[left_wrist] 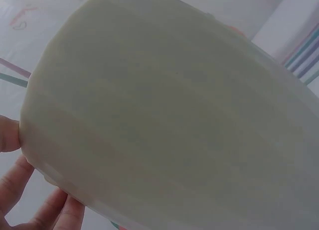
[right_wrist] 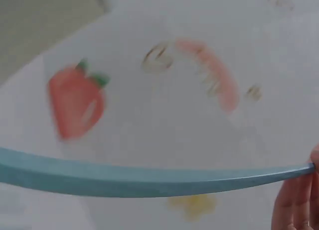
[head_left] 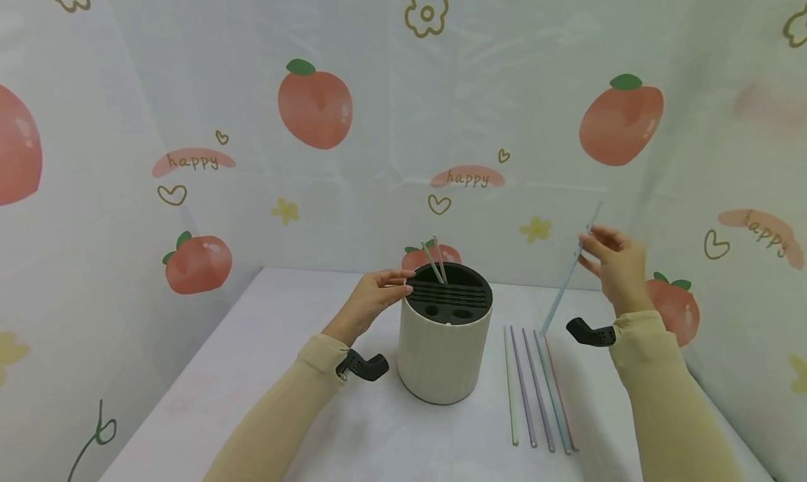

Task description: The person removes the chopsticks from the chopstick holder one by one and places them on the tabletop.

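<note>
- The right hand [head_left: 614, 261] pinches a blue straw [head_left: 563, 291] between thumb and fingers near its upper end, to the right of the container [head_left: 443, 363]; the straw slants, its lower end by the far ends of the row of straws [head_left: 522, 387]. Touching or apart, I cannot tell.
- A light pinch should serve best: the straw looks thin, and squeezing might crease it. Held so high, its lower end could swing and nudge the row.
- The left hand [head_left: 377, 296] rests at the container's rim, fingers slightly spread; light, steady contact should guard against tipping.
- The container stands upright on the surface [head_left: 302, 307]. Its black insert [head_left: 447, 314] has slots across the middle and two round holes in front.
- Two straws [head_left: 432, 261] lean in the large rear compartment; five lie in the row.
</note>
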`<state>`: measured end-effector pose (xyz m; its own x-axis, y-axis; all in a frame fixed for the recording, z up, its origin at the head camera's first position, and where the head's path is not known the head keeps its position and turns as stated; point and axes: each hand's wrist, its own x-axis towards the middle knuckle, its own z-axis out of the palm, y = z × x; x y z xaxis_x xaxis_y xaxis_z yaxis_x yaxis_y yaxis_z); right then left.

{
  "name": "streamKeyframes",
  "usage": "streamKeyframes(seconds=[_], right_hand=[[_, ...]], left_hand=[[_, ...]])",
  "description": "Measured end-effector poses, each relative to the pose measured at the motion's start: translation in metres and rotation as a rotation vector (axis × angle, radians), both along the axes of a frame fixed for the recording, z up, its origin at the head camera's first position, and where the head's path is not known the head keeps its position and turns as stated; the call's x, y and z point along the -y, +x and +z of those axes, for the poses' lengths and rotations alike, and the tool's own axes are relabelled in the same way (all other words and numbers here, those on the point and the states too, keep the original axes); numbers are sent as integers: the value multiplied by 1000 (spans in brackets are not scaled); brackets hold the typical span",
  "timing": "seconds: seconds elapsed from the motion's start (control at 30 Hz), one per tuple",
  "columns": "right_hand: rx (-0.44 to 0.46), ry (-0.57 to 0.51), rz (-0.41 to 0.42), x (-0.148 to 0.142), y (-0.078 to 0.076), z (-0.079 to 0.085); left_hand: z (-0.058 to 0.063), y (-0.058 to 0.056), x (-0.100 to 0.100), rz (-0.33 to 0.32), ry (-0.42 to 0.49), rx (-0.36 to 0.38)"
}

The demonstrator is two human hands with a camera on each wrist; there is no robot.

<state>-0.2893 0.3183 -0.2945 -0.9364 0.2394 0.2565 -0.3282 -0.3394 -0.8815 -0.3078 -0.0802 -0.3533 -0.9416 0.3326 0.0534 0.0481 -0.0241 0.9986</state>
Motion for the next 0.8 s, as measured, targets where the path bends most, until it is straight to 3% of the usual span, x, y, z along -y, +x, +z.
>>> streamKeyframes(seconds=[0.17, 0.33, 0.57, 0.8], right_hand=[[180, 347, 91, -33, 3, -63], [362, 604, 144, -50, 9, -109], [542, 758, 190, -53, 17, -141], [595, 829, 171, -53, 14, -161]], left_hand=[[0, 0, 0, 8, -2, -3], [0, 0, 0, 5, -8, -3], [0, -1, 0, 8, -20, -6], [-1, 0, 1, 7, -27, -11]])
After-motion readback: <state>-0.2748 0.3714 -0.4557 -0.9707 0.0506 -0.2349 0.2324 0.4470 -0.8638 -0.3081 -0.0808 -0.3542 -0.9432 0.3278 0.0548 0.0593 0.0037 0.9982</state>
